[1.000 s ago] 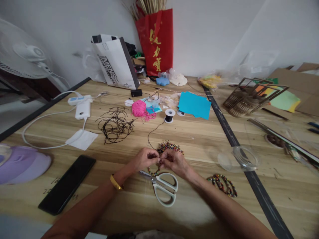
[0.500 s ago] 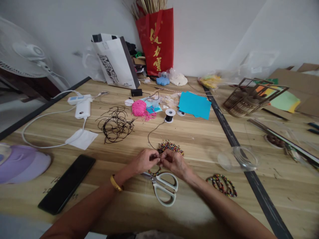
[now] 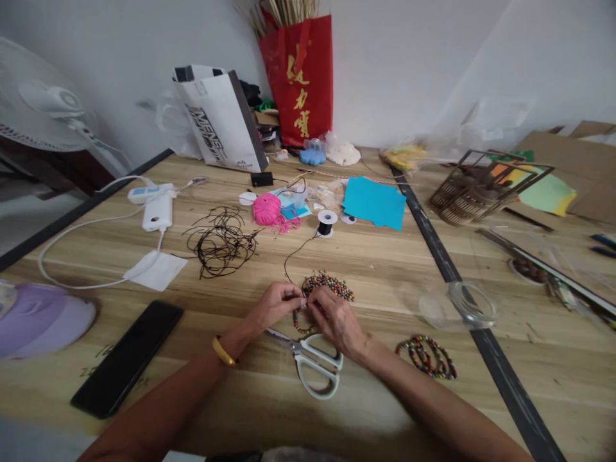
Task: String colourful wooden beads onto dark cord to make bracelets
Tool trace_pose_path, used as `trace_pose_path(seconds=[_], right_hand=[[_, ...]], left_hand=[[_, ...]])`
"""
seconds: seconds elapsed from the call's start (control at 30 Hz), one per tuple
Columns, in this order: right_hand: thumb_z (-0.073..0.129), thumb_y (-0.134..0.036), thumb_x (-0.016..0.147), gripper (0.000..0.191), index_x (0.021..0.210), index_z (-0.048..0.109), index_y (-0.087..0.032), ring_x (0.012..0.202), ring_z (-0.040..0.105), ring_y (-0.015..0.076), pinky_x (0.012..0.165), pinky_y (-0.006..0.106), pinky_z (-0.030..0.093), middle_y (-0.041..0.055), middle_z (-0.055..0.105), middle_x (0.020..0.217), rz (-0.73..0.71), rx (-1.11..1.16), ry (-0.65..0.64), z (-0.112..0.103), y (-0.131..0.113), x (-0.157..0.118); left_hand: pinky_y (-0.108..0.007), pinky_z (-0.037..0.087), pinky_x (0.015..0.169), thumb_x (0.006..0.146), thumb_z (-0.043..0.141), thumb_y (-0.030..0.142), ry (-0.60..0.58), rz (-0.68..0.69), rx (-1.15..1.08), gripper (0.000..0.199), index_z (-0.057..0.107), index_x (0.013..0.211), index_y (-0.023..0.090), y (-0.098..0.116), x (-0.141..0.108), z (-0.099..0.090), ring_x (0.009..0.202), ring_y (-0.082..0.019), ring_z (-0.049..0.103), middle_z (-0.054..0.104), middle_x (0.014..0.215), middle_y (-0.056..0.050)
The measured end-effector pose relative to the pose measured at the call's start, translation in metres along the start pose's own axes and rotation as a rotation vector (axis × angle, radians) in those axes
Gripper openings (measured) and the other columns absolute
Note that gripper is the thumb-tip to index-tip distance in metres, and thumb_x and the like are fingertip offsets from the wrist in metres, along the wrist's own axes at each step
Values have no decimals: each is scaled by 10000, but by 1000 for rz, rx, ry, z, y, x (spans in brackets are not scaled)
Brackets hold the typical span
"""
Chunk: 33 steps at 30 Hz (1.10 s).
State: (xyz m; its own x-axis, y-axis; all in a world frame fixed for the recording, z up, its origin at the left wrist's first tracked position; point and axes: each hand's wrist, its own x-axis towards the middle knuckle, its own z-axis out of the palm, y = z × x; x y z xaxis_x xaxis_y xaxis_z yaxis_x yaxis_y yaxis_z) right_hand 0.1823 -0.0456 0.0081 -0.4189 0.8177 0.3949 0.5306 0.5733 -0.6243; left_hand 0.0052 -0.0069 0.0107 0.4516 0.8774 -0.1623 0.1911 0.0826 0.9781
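Note:
My left hand pinches the black cord that runs from a white spool. Close against it, my right hand has its fingers closed on the cord end of a beaded bracelet; the exact grip is hidden behind the fingers. The bracelet's colourful beads hang in a curve below my fingertips. Just beyond both hands lies a pile of loose beads. White-handled scissors rest on the table under and in front of my hands.
Finished-looking bead bracelets lie to the right, a black phone to the left. Tangled black cord, pink yarn and blue paper sheets are farther back. A clear tape roll sits near the dark table strip.
My right hand has turned over slightly and shifted its fingers at the cord. The bracelet's loop shows more now, and my left hand has moved a little to the left.

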Motion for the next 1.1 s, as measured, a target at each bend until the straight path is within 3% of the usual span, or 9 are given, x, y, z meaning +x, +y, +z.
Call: trace_pose_path(seconds=[0.33,0.53,0.73,0.9,1.1], right_hand=[[392,-143,965,176,1011,562,-152,869,605,183,747,286,526,112,627,977,-181,-132,26,-4,3,-2],[413,-142,959,186,1042,579,-152,938,616,190,805,305,528,121,643,1006,-213,-74,37,-8,1,1],[528,-214,910,105,923,619,-165,747,609,150,666,248,491,59,657,837,34,228,80,-12,-3,9],[552,-251,874,155,830,649,-138,596,528,112,538,205,395,21,624,700,259,464,-19,-14,2,12],[596,-284,820,176,793,640,-115,520,431,83,494,196,316,-10,556,615,387,669,-111,-17,8,15]], left_hand=[[-226,399,599,663,703,298,-23,-86,-249,204,649,685,103,-5,0,-3,576,-107,504,600,600,0],[-224,398,606,669,710,296,-9,-50,-230,199,643,682,108,-2,-1,-5,592,-109,512,610,611,-1],[-220,412,620,711,680,313,-31,12,-144,204,638,702,114,5,-3,-7,609,-110,527,624,640,-7],[-230,422,631,715,666,328,-21,16,-49,216,630,700,115,10,-5,-4,636,-127,551,634,669,-23],[-222,418,605,736,638,305,62,49,69,188,633,739,117,12,-8,0,627,-125,545,630,671,-23]])
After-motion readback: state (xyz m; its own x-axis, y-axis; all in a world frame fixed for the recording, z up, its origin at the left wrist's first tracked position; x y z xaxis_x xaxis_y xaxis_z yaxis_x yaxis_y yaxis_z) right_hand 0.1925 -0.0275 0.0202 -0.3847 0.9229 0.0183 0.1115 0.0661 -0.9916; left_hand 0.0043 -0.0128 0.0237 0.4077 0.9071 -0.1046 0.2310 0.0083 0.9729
